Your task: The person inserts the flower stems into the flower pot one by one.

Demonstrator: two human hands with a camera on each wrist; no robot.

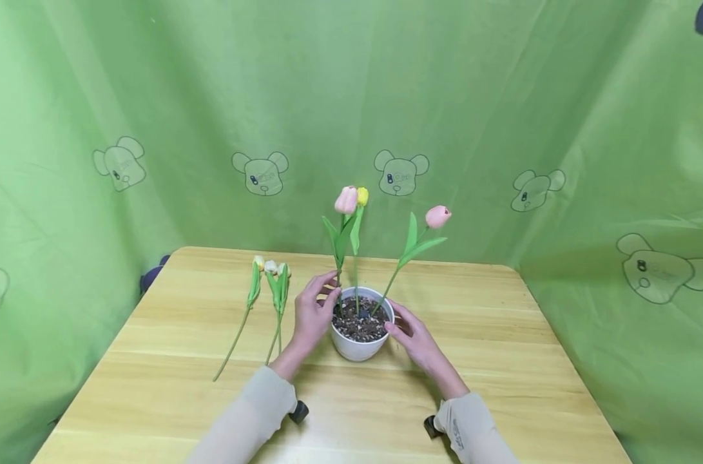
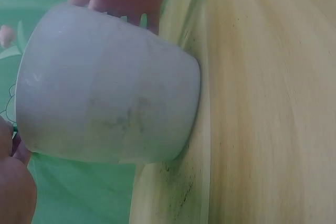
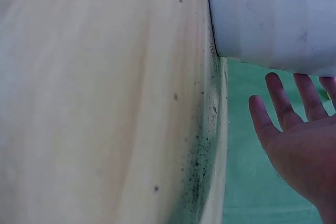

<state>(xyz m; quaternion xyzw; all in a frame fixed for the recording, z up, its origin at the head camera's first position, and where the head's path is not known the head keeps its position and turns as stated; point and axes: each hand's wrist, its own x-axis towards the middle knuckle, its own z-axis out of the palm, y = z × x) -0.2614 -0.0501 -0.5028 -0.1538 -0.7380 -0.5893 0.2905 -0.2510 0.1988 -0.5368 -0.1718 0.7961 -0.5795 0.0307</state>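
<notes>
A white flowerpot (image 1: 357, 351) filled with dark, speckled soil (image 1: 357, 330) stands upright on the table. My left hand (image 1: 313, 317) is at its left rim, pinching the stem of a pink tulip (image 1: 346, 200) between thumb and fingers. A yellow tulip (image 1: 363, 196) rises from the soil just behind that one. Another pink tulip (image 1: 438, 217) leans out to the right. Against the pot's right side rests my right hand (image 1: 414, 340), thumb near the rim; in the right wrist view its fingers (image 3: 282, 103) look relaxed and nearly straight beside the wall.
Left of the pot, several pale tulips lie on the wooden table (image 1: 502, 361), one (image 1: 254, 290) apart from the others (image 1: 277, 293). Soil crumbs (image 3: 197, 177) dot the tabletop by the pot. Green curtain (image 1: 328, 96) encloses the table's back and sides.
</notes>
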